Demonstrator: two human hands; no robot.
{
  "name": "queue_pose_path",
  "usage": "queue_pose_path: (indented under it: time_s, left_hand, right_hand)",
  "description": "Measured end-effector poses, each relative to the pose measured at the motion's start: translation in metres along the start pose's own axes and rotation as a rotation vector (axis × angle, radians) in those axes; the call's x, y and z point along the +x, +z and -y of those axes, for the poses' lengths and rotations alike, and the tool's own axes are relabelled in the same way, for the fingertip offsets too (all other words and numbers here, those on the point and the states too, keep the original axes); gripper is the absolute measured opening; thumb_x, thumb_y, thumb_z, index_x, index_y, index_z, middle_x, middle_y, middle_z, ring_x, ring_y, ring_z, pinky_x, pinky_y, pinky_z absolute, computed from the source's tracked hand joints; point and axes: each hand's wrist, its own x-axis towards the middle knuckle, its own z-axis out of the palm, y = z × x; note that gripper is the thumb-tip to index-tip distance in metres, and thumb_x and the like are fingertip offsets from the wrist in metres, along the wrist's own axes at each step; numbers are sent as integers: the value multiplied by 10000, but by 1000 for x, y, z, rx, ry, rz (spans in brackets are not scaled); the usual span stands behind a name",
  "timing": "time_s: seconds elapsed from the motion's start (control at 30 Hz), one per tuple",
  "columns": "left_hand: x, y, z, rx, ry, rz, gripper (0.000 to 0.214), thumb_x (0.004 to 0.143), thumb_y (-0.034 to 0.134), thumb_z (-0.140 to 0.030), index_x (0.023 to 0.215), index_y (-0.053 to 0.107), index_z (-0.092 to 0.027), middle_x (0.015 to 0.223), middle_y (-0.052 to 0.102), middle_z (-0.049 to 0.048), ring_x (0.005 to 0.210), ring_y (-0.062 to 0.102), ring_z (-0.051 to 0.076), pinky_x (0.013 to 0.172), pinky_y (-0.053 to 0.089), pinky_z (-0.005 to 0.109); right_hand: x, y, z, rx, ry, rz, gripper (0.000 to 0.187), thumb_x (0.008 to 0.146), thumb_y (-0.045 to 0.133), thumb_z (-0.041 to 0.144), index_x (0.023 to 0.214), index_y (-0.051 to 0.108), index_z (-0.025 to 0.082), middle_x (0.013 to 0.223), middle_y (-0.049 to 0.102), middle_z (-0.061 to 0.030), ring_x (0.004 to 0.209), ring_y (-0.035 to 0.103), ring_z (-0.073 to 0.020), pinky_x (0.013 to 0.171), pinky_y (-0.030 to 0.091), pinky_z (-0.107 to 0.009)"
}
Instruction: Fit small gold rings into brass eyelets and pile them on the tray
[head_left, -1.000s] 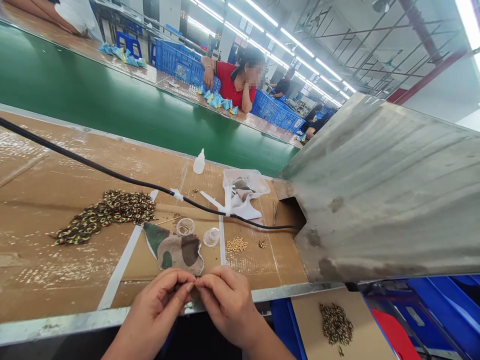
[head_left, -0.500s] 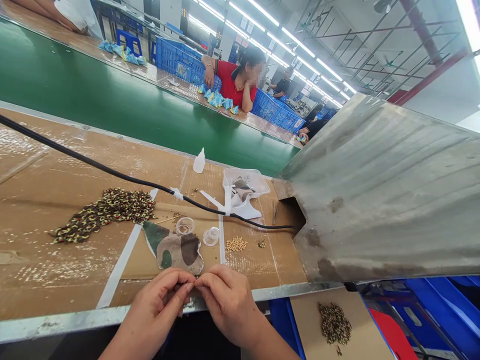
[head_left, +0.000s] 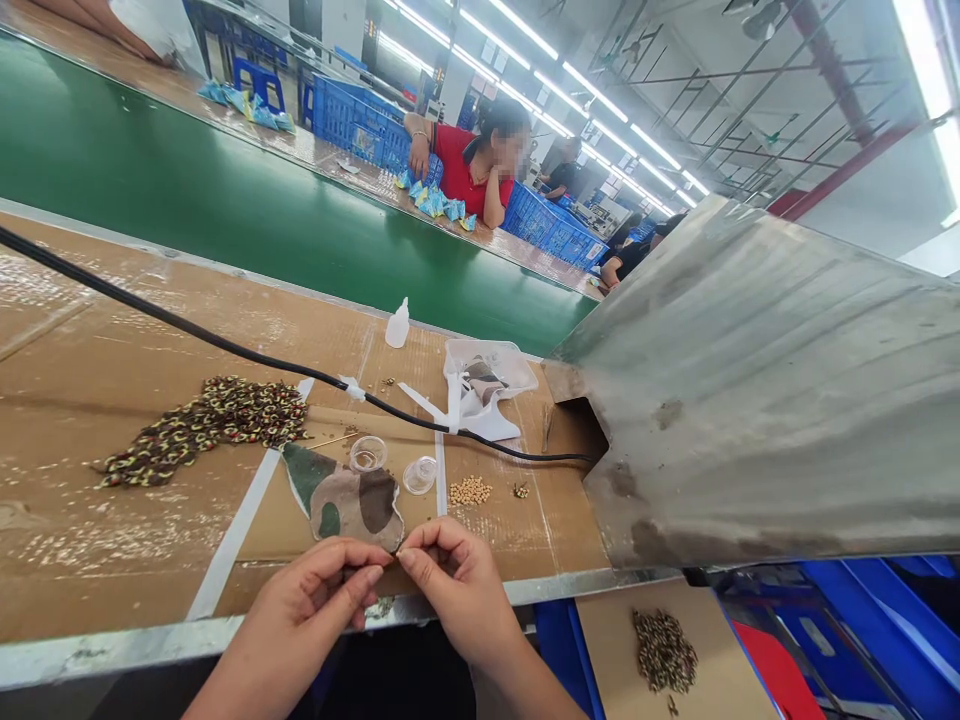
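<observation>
My left hand (head_left: 315, 600) and my right hand (head_left: 457, 585) meet at the near edge of the cardboard-covered bench (head_left: 112, 560). Both pinch, fingertips touching, around something too small to make out. Just beyond the fingertips lies a camouflage cloth scrap (head_left: 346, 497). Two small clear cups (head_left: 367, 455) stand behind it. A small heap of pale beads (head_left: 470, 490) lies to the right of them. A long pile of dark patterned pieces (head_left: 202, 425) spreads across the bench to the left.
A black cable (head_left: 225, 350) crosses the bench into a big grey metal housing (head_left: 757, 400) at the right. A white squeeze bottle (head_left: 397, 325) and clear tray (head_left: 491, 365) stand farther back. Beyond runs a green conveyor (head_left: 225, 210); a person in red (head_left: 469, 170) leans on the far bench.
Both hands stay pinched together at the bench edge and have crept slightly forward toward the cloth scrap; the view has shifted a little.
</observation>
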Motion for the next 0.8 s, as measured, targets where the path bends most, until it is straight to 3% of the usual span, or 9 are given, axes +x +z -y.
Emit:
queue_pose_path:
  time_s: [0.13, 0.33, 0.43, 0.8]
  left_hand:
    - [2, 1, -1, -45, -33, -4, 576, 551, 670, -638, 828, 690, -133, 702, 605, 56, 605, 541, 127, 574, 478, 218]
    - [2, -1, 3, -56, 10, 12, 526, 605, 644, -621, 802, 633, -133, 717, 605, 49, 587, 531, 115, 551, 475, 212]
    - [2, -1, 6, -55, 52, 23, 479, 644, 634, -595, 780, 606, -136, 728, 600, 49, 596, 529, 116, 538, 473, 206]
    - [1, 0, 17, 153, 200, -32, 422, 759, 547, -557, 832, 667, -159, 840, 611, 88, 694, 575, 149, 593, 492, 206]
  right_hand:
    - [0, 1, -1, -1, 15, 4, 301, 759, 634, 380, 805, 653, 83, 767, 568, -41, 623, 451, -25, 563, 362, -121]
    - [-3, 4, 1, -294, -353, -68, 161, 824, 572, 248, 769, 650, 117, 706, 526, -19, 613, 449, -18, 563, 347, -120]
    - [-5, 6, 1, -372, -465, -79, 132, 848, 551, 223, 807, 648, 145, 734, 526, -13, 627, 453, -21, 567, 349, -129]
    - [-9, 0, 2, -618, -626, -26, 95, 895, 497, 186, 913, 590, 185, 838, 553, 2, 758, 506, -38, 684, 382, -155]
